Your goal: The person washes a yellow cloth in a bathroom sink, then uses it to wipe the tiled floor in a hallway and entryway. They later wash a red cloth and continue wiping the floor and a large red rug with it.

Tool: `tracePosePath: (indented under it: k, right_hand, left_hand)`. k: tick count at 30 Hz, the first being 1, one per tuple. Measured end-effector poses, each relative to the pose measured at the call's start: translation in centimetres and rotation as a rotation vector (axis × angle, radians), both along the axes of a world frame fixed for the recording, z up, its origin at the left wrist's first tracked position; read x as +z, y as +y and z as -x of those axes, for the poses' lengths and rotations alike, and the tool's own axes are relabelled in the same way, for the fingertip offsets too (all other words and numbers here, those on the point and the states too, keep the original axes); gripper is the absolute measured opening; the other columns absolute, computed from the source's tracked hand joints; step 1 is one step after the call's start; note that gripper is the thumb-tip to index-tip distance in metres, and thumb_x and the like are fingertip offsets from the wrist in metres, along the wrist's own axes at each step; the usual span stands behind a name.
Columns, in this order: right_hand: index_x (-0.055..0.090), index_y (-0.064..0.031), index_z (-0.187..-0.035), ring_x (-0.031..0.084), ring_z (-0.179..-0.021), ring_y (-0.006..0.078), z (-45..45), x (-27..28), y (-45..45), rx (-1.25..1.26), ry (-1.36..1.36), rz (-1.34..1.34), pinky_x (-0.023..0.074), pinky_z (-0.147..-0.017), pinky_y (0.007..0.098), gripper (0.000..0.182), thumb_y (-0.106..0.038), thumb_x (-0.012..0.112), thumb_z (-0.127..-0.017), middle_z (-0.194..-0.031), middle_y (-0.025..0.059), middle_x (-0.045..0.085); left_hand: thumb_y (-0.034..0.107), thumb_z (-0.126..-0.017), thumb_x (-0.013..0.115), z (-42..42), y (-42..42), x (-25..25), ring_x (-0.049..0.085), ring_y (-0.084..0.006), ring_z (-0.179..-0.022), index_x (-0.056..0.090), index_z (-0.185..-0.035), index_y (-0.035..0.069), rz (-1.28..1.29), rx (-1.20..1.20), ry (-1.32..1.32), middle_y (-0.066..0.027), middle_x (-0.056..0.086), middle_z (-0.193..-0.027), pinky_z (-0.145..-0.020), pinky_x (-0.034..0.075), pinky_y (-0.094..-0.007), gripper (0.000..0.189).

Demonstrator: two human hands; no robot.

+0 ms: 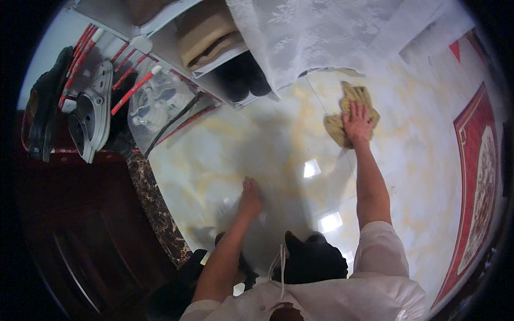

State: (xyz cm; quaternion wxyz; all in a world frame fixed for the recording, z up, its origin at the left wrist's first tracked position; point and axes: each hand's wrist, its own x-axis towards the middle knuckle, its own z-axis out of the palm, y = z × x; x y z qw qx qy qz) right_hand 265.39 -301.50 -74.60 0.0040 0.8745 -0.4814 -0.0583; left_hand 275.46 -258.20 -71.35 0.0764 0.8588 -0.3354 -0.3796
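Observation:
My right hand [358, 123] lies flat on a crumpled yellow-brown cloth [337, 127], palm down with the fingers spread. Beneath the cloth is a glossy marble-patterned tile floor [417, 160], and a thin tile joint runs under it. Off to the left, my left hand [251, 198] is low over the same floor with its fingers close together. No object shows in it. From this angle I cannot tell whether it touches the tile or how far its fingers are curled.
At upper left, a red-barred shoe rack [132, 90] holds grey clogs [94, 112], a dark shoe [48, 104] and a plastic bag [160, 100]. White shelving [219, 72] contains more footwear. A lace curtain [321, 36] hangs ahead. A red patterned mat [470, 180] borders the right; a dark wooden door [88, 232], the left.

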Motion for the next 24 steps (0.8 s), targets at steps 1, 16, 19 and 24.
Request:
tracePosePath:
  k: [1, 16, 19, 24]
  right_hand:
    - [0.026, -0.0251, -0.148, 0.018, -0.144, 0.0236, 2.4, 0.0, 0.2, -0.037, -0.026, 0.003, 0.0192, -0.108, 0.0621, 0.058, -0.048, 0.033, -0.096, -0.154, -0.0017, 0.026]
    - [0.050, -0.0150, -0.129, 0.041, -0.129, 0.0288, 1.2, -0.2, 31.7, 1.005, -0.482, -0.593, 0.0235, -0.104, 0.0625, 0.050, -0.026, 0.057, -0.081, -0.132, 0.0094, 0.051]
    - [0.044, -0.0193, -0.137, 0.032, -0.137, 0.0268, 6.7, -2.9, 31.0, 1.031, -0.410, -0.292, 0.0175, -0.106, 0.0659, 0.061, -0.033, 0.059, -0.079, -0.141, 0.0034, 0.045]
    - [0.036, -0.0248, -0.143, 0.021, -0.142, 0.0277, 15.6, 8.6, 19.1, 0.363, -0.027, -0.616, 0.0111, -0.108, 0.0683, 0.065, -0.041, 0.054, -0.083, -0.150, 0.0003, 0.034]
  left_hand:
    - [0.012, -0.081, 0.053, -0.2, -0.4, -0.1, 0.012, -0.0464, -0.140, 0.019, -0.143, -0.009, -0.043, -0.091, -0.046, -0.0323, 0.012, -0.150, -0.116, 0.016, -0.0453, 0.074]
    - [0.008, -0.081, 0.050, 2.8, -1.7, 0.3, 0.046, -0.0360, -0.126, 0.030, -0.144, 0.002, 0.125, 0.521, 0.139, -0.0244, 0.046, -0.136, -0.105, 0.036, -0.0396, 0.067]
    - [0.011, -0.082, 0.051, 4.9, -1.1, 1.3, 0.054, -0.0344, -0.116, 0.040, -0.139, 0.005, 0.046, 0.299, 0.175, -0.0220, 0.057, -0.124, -0.098, 0.042, -0.0397, 0.058]
    - [0.020, -0.087, 0.053, 5.4, -0.6, -0.3, 0.060, -0.0353, -0.107, 0.057, -0.125, 0.007, -0.028, 0.164, 0.241, -0.0200, 0.064, -0.111, -0.093, 0.045, -0.0403, 0.041]
